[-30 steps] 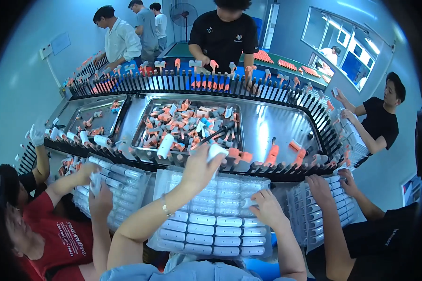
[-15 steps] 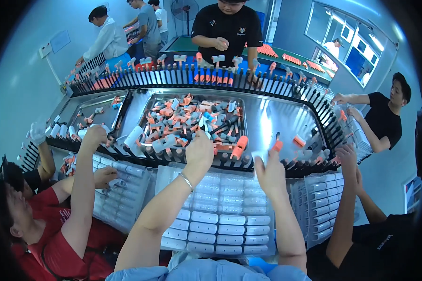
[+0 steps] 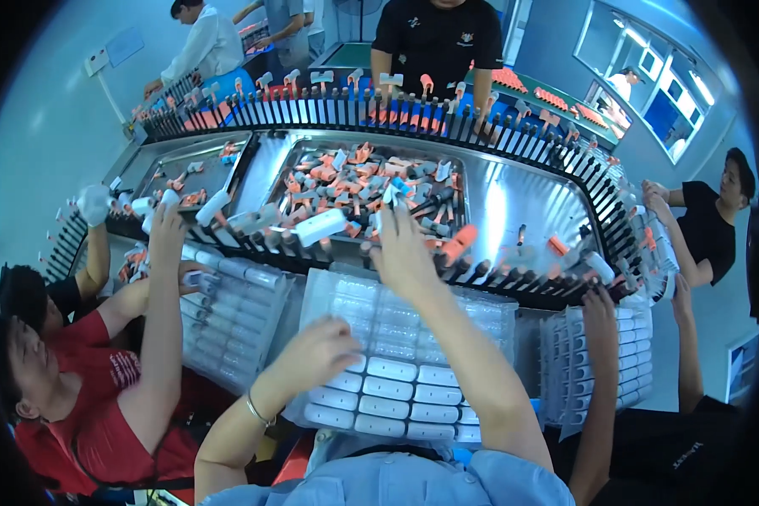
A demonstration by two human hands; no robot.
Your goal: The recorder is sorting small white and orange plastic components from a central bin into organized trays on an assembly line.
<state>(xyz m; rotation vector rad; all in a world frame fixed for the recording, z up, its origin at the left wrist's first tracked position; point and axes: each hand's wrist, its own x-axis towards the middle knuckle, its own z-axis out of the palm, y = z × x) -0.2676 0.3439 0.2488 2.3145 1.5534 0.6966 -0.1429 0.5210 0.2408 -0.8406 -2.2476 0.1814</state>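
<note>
My left hand hovers by the left side of a clear plastic tray of white rounded casings. Its fingers are curled in, and what they hold, if anything, is hidden. My right hand reaches over the near row of black pegs. A small white piece shows at its fingertips, at the near side of a metal bin heaped with orange and grey parts. Just left of this hand a white casing sits on the row; to its right is an orange clip-like part.
Pegs ring the steel table. At left, a co-worker in a red sleeve reaches to the row beside another casing tray. A co-worker's hand works at right, near a stacked tray. A person in black stands across.
My left hand has drawn back from the parts bin to the casing tray. My right hand has swung left from the right-hand pegs to the bin's near edge. The view has shifted.
</note>
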